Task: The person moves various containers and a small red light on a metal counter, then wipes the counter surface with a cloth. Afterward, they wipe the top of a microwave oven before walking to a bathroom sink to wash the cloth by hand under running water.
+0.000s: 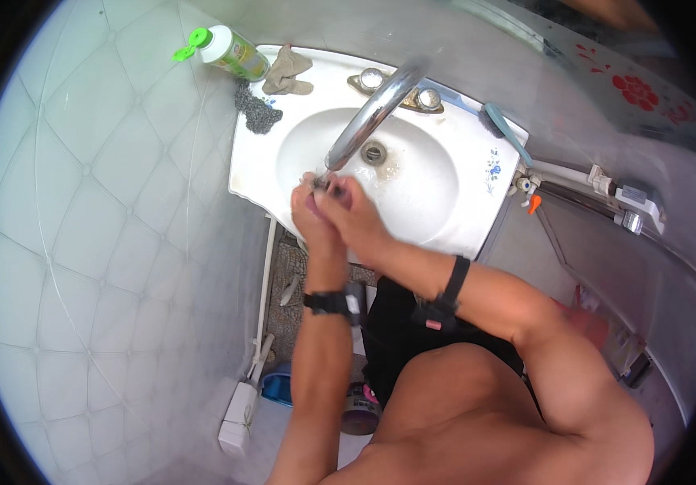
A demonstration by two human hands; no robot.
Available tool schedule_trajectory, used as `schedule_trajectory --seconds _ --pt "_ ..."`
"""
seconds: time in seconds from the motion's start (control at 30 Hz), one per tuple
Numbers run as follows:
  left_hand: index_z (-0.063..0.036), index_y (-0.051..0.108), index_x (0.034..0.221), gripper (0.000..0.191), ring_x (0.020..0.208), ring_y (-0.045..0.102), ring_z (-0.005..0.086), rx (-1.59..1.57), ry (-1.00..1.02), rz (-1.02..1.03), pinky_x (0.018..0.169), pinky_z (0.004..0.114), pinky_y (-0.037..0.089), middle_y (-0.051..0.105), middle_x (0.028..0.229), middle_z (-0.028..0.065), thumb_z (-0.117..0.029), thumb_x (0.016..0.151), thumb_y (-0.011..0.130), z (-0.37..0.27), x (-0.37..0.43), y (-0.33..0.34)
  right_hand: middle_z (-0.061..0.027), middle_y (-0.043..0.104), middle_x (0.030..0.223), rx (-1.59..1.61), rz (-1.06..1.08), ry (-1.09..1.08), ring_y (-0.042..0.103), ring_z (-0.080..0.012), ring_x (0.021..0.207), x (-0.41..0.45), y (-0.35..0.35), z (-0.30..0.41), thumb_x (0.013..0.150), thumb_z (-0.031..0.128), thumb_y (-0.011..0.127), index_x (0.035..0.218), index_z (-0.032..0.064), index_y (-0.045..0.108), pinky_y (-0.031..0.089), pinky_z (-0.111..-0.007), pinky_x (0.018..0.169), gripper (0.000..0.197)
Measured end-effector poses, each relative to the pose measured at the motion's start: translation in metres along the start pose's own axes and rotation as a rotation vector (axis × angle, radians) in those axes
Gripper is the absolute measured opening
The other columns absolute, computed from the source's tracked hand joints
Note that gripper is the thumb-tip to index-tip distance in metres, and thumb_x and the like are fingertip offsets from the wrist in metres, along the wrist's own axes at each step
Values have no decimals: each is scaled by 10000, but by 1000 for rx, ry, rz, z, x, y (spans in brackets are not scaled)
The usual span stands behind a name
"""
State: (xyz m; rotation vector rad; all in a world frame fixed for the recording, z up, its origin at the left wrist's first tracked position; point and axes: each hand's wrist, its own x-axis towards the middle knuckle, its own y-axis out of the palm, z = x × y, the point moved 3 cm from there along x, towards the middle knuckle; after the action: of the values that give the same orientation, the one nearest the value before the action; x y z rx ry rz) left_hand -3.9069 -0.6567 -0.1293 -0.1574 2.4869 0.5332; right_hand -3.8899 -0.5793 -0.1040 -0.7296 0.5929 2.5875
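Note:
My left hand [310, 209] and my right hand [357, 215] are pressed together under the end of the chrome faucet [378, 115], over the near left part of the white washbasin [433, 200]. Water seems to run onto the fingertips, where the picture is blurred. Something small and dark shows between the fingers; whether it is an object or only wet shadow, I cannot tell. The right fingers overlap the left ones, and both palms are hidden. Beyond the hands lies the round metal drain [374, 153], with splashed water and brownish stains beside it.
On the basin's back left corner are a white bottle [232, 53] with its green cap flipped up, a beige cloth [288, 71] and dark steel wool [258, 112]. A blue-handled brush [505, 130] rests at the right rim. Two faucet knobs [428, 98] flank the spout.

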Motion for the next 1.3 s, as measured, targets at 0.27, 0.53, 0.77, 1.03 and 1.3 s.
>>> schedule_trajectory --seconds 0.27,0.53,0.77,1.03,1.3 --pt "31 539 1208 271 851 625 172 -75 222 -167 682 287 543 630 1115 118 -24 950 602 -34 19 -6 -57 656 1057 322 97 232 652 -145 987 -28 24 31 1047 163 544 1324 30 587 567 -315 831 311" --pt "-15 385 1595 581 1040 641 140 100 -27 113 850 272 539 610 1287 89 -182 1053 515 -26 -9 16 -88 652 960 81 28 97 649 -186 808 -11 -8 11 1017 265 593 1298 23 536 544 -363 652 375" --pt "-29 624 1040 235 762 591 133 159 210 -47 641 289 498 613 877 51 -262 1042 588 -10 -4 13 -265 421 1462 -57 149 163 372 -337 1385 3 -7 14 1049 463 526 1448 30 496 319 -388 1110 590" --pt "-4 608 995 230 692 569 131 353 146 -89 613 300 511 658 889 85 -222 1066 625 -1 -19 18 -216 652 1359 206 69 387 670 -219 1058 17 -17 19 1041 321 628 1484 -59 537 534 -332 982 591" --pt "-25 431 1573 580 830 635 132 -88 147 -87 705 260 545 648 1035 71 -143 1007 484 -11 -40 52 -20 654 1070 164 25 402 610 -119 975 10 -30 33 1039 330 637 1471 15 577 517 -269 826 538"
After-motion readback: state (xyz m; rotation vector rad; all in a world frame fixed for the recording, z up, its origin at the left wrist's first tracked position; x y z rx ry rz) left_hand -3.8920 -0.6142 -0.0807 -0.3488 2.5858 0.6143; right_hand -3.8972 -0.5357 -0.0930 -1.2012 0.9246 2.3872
